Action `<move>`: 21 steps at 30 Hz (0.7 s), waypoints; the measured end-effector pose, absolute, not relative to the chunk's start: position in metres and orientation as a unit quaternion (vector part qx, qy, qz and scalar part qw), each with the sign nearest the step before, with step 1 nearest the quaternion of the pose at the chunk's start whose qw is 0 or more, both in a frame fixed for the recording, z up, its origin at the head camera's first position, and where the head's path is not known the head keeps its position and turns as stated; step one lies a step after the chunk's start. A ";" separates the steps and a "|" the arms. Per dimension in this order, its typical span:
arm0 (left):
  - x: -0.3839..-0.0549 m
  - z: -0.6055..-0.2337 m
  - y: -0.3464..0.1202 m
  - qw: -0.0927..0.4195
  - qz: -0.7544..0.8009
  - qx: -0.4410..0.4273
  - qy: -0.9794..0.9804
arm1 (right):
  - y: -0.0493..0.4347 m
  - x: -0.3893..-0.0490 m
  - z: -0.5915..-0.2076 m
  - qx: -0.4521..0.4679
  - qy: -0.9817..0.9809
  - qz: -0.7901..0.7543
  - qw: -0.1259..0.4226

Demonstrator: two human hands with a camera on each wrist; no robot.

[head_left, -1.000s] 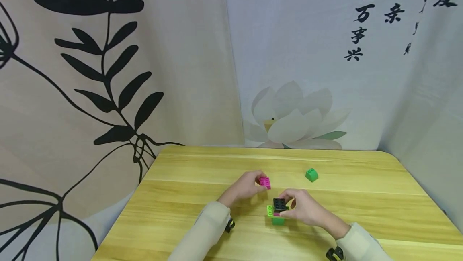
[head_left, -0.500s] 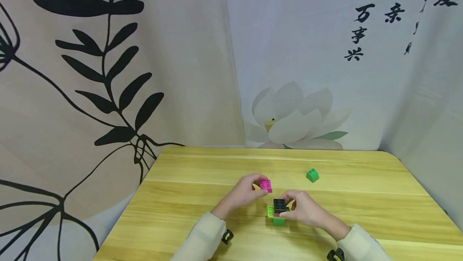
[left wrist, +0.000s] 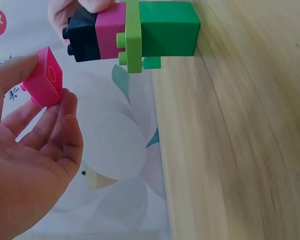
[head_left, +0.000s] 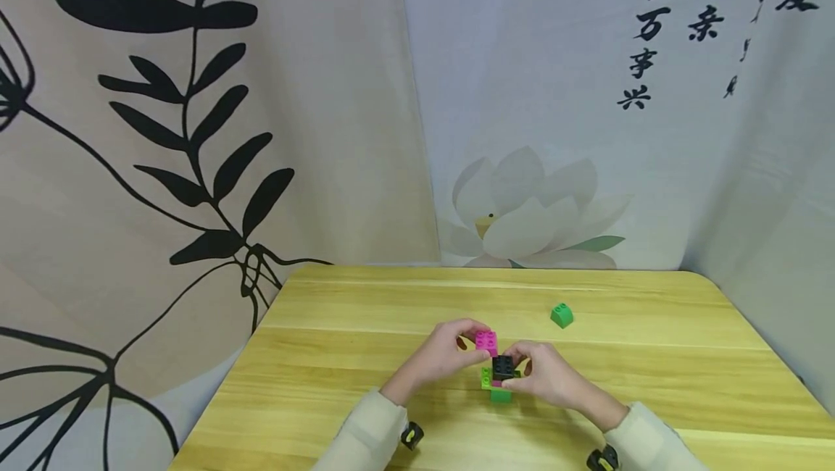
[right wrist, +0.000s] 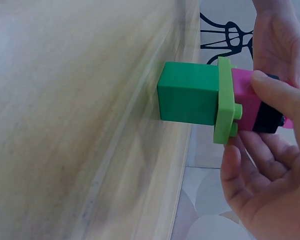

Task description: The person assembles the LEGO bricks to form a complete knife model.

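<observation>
In the head view my left hand [head_left: 443, 352] pinches a pink toy brick [head_left: 485, 341] between thumb and fingers, just beyond and above a small brick stack. That stack, from the bottom up, is a green block [right wrist: 187, 94], a flat lime plate [left wrist: 133, 37], a magenta brick [left wrist: 111, 31] and a black brick [head_left: 503, 367] with studs on top. My right hand [head_left: 548, 373] grips the stack from the right, its thumb on the magenta brick in the right wrist view. The left wrist view shows the pink brick tilted and apart from the black studs.
A loose green brick [head_left: 562, 315] with a sloped side lies farther back on the wooden table [head_left: 365, 304]. Behind the table's far edge hangs a printed cloth [head_left: 339, 130] with plant shapes, a lotus and writing.
My left hand has brought the pink brick rightward and nearer, toward the top of the stack. My right hand stays at the stack, nearly still.
</observation>
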State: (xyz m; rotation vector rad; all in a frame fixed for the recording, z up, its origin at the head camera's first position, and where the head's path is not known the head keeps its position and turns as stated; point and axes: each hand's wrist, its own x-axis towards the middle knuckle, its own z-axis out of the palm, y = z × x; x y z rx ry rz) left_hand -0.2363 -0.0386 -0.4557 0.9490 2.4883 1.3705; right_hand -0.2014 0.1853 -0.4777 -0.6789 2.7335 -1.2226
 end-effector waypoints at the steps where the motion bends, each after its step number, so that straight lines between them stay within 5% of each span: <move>1: -0.236 -0.456 -0.038 0.073 0.456 0.319 0.828 | 0.185 -0.202 -0.478 -0.221 0.889 -0.400 0.036; 21: -0.229 -0.464 -0.023 0.064 0.463 0.321 0.824 | 0.188 -0.205 -0.483 -0.223 0.868 -0.442 0.030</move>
